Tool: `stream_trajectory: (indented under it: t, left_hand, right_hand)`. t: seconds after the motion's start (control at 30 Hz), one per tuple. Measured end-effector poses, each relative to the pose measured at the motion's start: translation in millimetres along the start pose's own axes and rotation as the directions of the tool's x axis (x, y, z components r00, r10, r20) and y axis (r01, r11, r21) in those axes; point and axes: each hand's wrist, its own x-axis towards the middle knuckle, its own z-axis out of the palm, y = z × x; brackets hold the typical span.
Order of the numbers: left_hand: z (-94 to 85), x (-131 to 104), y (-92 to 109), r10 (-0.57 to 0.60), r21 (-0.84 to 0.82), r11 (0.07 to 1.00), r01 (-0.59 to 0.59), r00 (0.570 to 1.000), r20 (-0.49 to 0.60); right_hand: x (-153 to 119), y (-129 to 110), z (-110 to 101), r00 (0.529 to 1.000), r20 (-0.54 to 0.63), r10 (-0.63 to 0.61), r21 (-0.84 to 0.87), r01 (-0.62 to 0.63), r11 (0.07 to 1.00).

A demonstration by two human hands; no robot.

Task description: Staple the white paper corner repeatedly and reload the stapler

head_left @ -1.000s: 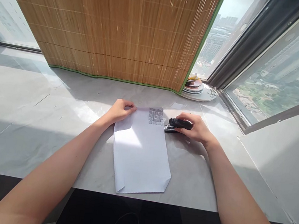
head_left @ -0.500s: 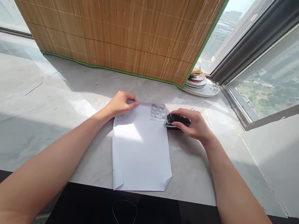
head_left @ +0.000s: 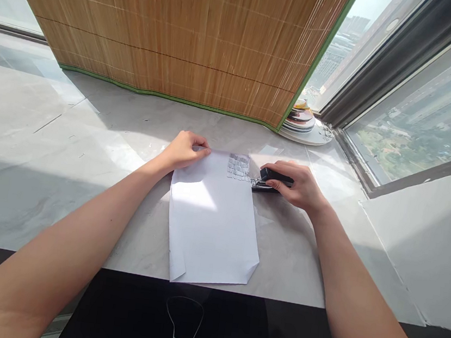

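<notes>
White paper (head_left: 214, 228) lies on the pale stone ledge, its lower corners folded. My left hand (head_left: 187, 149) pinches the paper's upper left corner between thumb and fingers. Near the upper right edge is a block of short dark lines in rows, which look like staples (head_left: 238, 167). My right hand (head_left: 298, 184) is wrapped round a black stapler (head_left: 274, 176) just right of that block. The stapler's jaws stand apart and its front end reaches the paper's right edge; whether the paper lies between them I cannot tell.
A bamboo blind (head_left: 176, 37) with a green border hangs behind the paper. Stacked plates (head_left: 300, 122) stand in the corner by the window frame (head_left: 370, 60). A white cable (head_left: 175, 330) lies on the dark surface below the ledge (head_left: 84, 184).
My right hand has shifted slightly right with the stapler, whose upper arm is now lifted farther from its base. My left hand keeps its place on the paper. The camera view has tilted slightly.
</notes>
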Motion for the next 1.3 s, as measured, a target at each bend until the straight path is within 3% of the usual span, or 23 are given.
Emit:
stream_trajectory:
  t: [0.43, 0.6, 0.63, 0.7, 0.8, 0.87, 1.07, 1.3]
  left_hand:
    - [1.7, 1.8, -1.6, -0.004, 0.025, 1.000, 0.004, 1.000, -0.004]
    - [2.1, -2.9, 13.4, 0.188, 0.185, 0.969, -0.163, 0.974, -0.124]
    - [4.6, -5.7, 19.1, 0.250, 0.198, 0.953, -0.229, 0.964, -0.088]
    - [13.3, -13.1, 31.8, 0.385, 0.177, 0.901, -0.395, 0.918, 0.089]
    - [31.4, -25.0, 48.4, 0.538, 0.120, 0.787, -0.605, 0.768, 0.348]
    - [41.6, -30.3, 54.4, 0.560, 0.132, 0.743, -0.656, 0.718, 0.414]
    - [48.8, -33.1, 55.2, 0.473, 0.198, 0.748, -0.634, 0.718, 0.512]
    - [48.6, -31.9, 57.1, 0.437, 0.205, 0.765, -0.610, 0.726, 0.531]
  right_hand:
    - [3.7, -10.9, 7.1, 0.999, 0.012, 0.031, -0.009, -0.031, 0.999]
    - [2.6, -9.9, 7.7, 1.000, 0.022, 0.020, -0.059, -0.019, 0.998]
    - [2.7, -9.8, 7.6, 1.000, 0.023, 0.018, -0.067, -0.016, 0.998]
    - [2.9, -9.6, 7.2, 1.000, 0.027, 0.007, -0.081, -0.004, 0.997]
    - [3.0, -9.2, 6.9, 0.999, 0.021, -0.029, -0.085, 0.030, 0.996]
    - [2.9, -9.3, 6.6, 0.999, 0.017, -0.048, -0.081, 0.049, 0.996]
    - [2.9, -12.2, 5.5, 0.998, 0.034, -0.058, -0.051, 0.060, 0.997]
    - [2.3, -18.1, 5.6, 0.998, 0.069, -0.016, -0.103, 0.023, 0.994]
